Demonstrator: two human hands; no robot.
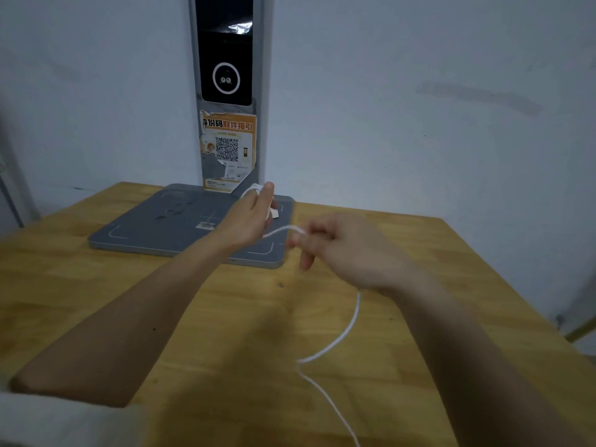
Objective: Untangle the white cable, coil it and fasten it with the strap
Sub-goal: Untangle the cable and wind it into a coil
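The white cable (350, 324) runs from my left hand (251, 211) to my right hand (348, 250), then hangs down in a loose curve over the wooden table (96, 301) toward the lower edge of the view. My left hand is raised above the grey base plate, with a few turns of cable wrapped around its fingers and a small white tab showing beside them. My right hand pinches the cable between thumb and forefinger, slightly blurred. No separate strap can be made out.
A grey base plate (154, 227) lies at the back of the table. From it rises a post with a black screen (225, 59) and an orange QR-code sticker (229, 150), against a pale wall.
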